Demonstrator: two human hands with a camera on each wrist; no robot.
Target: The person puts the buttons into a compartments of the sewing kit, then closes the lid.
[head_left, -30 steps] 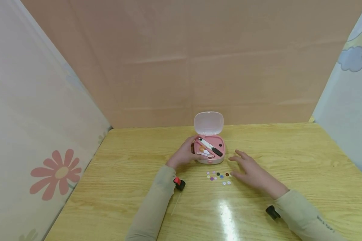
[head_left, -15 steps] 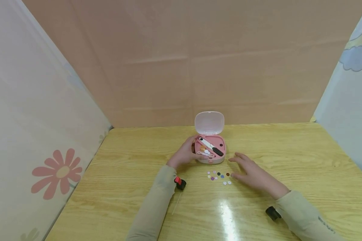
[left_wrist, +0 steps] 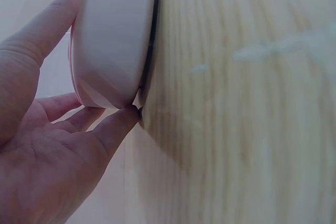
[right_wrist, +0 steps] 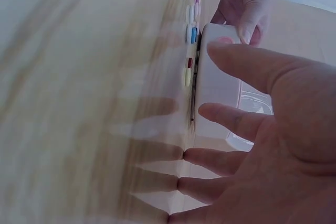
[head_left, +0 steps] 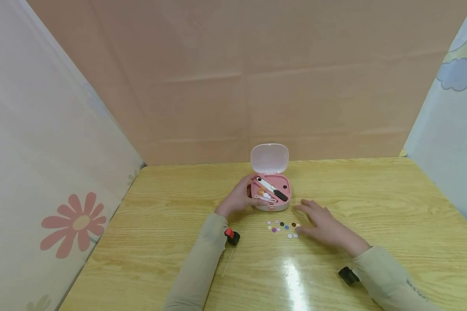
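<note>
An open pink and white case [head_left: 271,208], like a sewing box, stands on the table with its clear lid [head_left: 270,158] raised. Inside lie a long white tool with a black end [head_left: 271,188], an orange-brown round piece, white bits and a dark button. My left hand [head_left: 237,198] holds the case's left side, thumb along the top edge, fingers around the side. Several small coloured buttons [head_left: 286,227] lie in front of the case. My right hand [head_left: 323,222] is just right of them, fingers spread; some fingertips [right_wrist: 185,155] touch the table, and nothing is in its grasp.
The wooden table [head_left: 159,242] reaches back to a tan backdrop [head_left: 241,86]. Patterned side walls stand left and right. Each wrist carries a black camera mount, the left one [head_left: 232,237] with a red part.
My right hand has shifted slightly down and left, closer to the buttons. The left hand and the case stay where they were.
</note>
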